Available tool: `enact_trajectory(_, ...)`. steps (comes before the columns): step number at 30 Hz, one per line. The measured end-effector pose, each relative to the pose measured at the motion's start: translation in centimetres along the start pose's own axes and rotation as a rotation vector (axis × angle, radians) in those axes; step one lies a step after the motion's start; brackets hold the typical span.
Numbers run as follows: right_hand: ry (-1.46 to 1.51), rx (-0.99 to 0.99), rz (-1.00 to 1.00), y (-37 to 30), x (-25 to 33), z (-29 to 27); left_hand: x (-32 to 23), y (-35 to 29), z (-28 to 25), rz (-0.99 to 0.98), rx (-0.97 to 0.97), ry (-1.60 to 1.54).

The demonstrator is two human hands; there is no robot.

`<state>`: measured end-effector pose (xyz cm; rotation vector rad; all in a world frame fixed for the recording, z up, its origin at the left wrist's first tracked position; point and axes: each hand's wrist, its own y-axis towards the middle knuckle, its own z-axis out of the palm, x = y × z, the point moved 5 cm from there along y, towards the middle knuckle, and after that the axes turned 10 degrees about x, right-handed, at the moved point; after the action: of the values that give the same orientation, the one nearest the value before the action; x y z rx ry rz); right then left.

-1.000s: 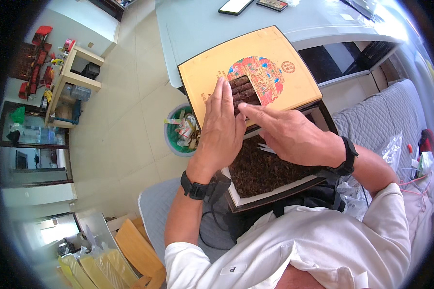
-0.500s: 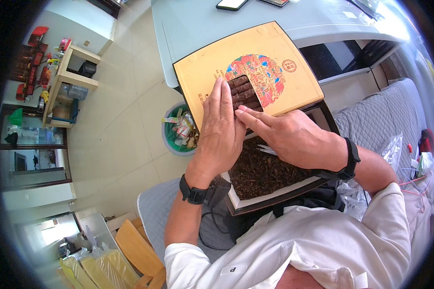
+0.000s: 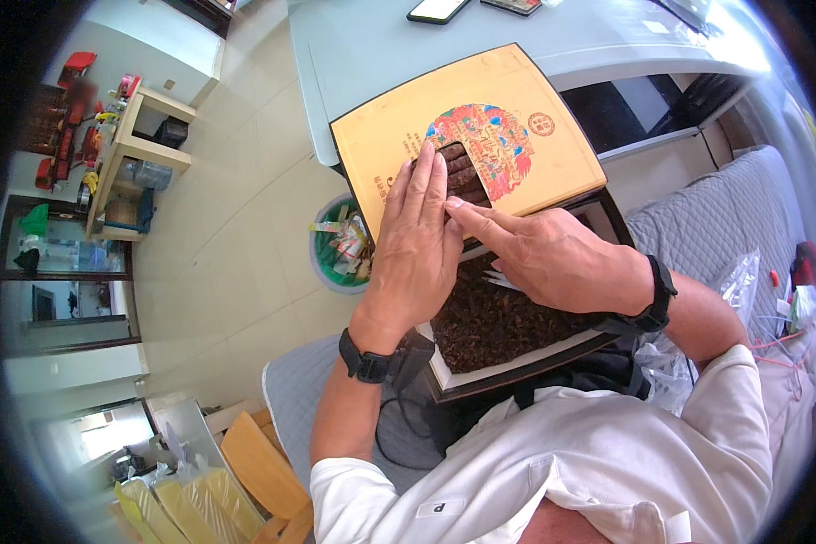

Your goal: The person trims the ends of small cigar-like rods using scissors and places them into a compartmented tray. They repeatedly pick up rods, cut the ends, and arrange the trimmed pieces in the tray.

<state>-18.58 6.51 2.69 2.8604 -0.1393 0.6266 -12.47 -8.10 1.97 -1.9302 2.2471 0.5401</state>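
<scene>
My left hand [image 3: 414,231] lies flat with its fingers stretched over a yellow lid [image 3: 381,127] with a colourful round print, covering part of some dark brown rolls [image 3: 462,170] that look like cigars. Its fingertips reach across the left ends of the rolls. My right hand [image 3: 562,258] has its index finger stretched to the near end of the rolls, by my left thumb. The other fingers curl around a pale tool with thin pointed tips [image 3: 501,279]; most of it is hidden. Below, an open box [image 3: 444,385] holds shredded brown leaf [image 3: 480,326].
A grey-blue table [image 3: 354,54] carries a phone [image 3: 437,9] at its far edge. Left of the lid, a green-lined waste bin [image 3: 322,258] stands on the tiled floor. At right is a grey quilted seat [image 3: 698,213] with plastic bags [image 3: 739,286] and cables.
My left fingers have slid slightly to the right over the rolls, hiding more of them. My right hand stays nearly in place with the pale tool. The whole view has shifted a little.
</scene>
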Motion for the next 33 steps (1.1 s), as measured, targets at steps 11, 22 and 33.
enact_trajectory(11,-0.024,-0.01,0.014,-0.1,0.0,0.5,0.6,-0.2,0.9,-0.007,-0.005,0.005)
enact_trajectory(22,0.032,0.048,0.013,0.0,0.9,-1.4,1.8,-3.1,-0.5,-0.158,-0.078,-0.497)
enact_trajectory(33,0.027,0.498,-0.209,1.0,4.8,0.9,1.2,-8.8,0.6,-0.165,-0.296,-0.84)
